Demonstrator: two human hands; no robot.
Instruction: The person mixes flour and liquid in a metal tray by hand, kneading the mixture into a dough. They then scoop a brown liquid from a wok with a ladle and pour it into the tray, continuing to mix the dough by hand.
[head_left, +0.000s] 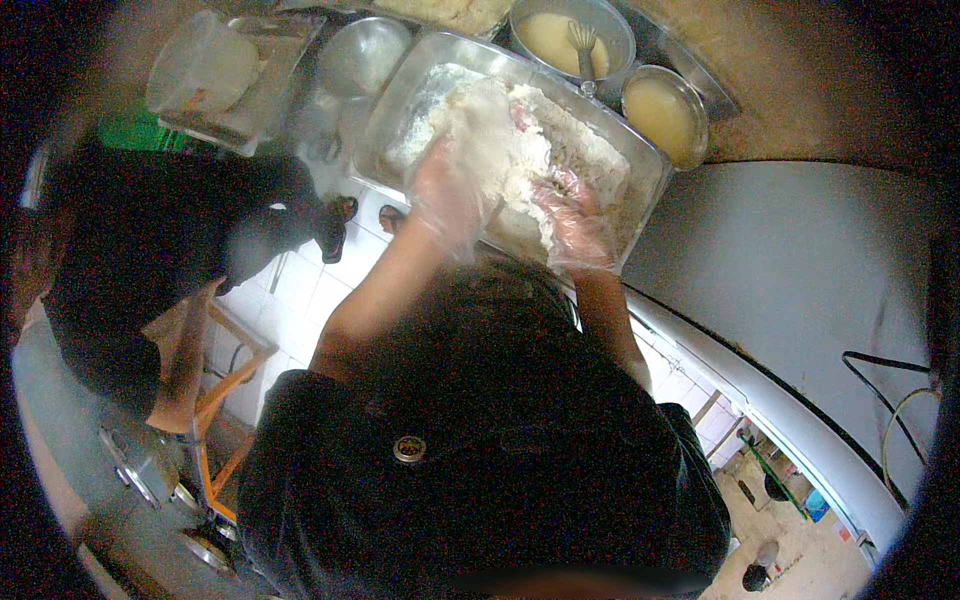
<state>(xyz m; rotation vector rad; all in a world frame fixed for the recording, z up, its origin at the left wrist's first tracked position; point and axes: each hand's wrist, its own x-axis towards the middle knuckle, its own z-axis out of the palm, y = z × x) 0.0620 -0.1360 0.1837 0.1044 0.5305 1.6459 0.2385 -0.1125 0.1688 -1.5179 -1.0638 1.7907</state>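
Before me is a deep rectangular metal tray (639, 202) holding white flour (427, 112), heaped and clumped towards the middle. My left hand (444, 187), in a thin transparent plastic glove, is over the near left part of the tray, its fingers blurred against the flour. In the same kind of glove, my right hand (576, 217) is low in the tray at the near right, touching the floury mass. Its fingertips are partly covered with flour. A small pinkish piece (519, 114) shows among the clumps. Whether either hand grips something is hidden by flour and blur.
Behind the tray stand a metal bowl of pale batter (540, 37) with a whisk (583, 49) and a smaller bowl of yellowish liquid (660, 112). A metal bowl (365, 56) and a plastic container (202, 67) are at left. Another person (165, 225) stands close on my left. A grey-white surface (757, 247) is at right.
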